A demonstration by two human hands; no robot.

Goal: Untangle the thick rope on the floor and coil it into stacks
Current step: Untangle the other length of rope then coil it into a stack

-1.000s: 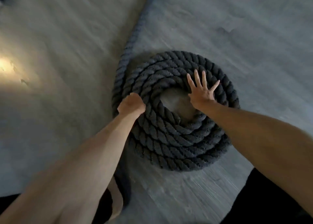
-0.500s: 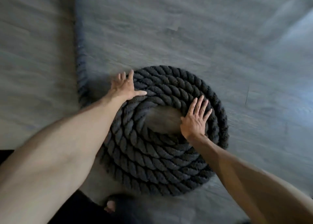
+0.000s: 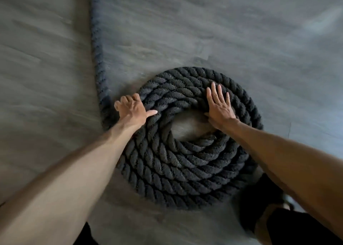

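Rope (image 3: 176, 170): thick and dark, lying on the grey floor (image 3: 241, 31), wound into 1 round coil of stacked turns, with bare floor showing through the hole in the middle.
Loose end (image 3: 96, 40): 1 length leaves the coil's left side and runs straight to the far edge of view.
Left hand (image 3: 131, 109): on the coil's left rim, fingers curled over the outer turn, thumb lying on top.
Right hand (image 3: 220, 107): spread flat on the coil just right of the hole, fingers straight, pressing down.

Grey wood-grain floor (image 3: 241, 31), faint plank seams, pale light patch at right edge. Dark blurred shape (image 3: 259, 198) lower right, identity unclear.
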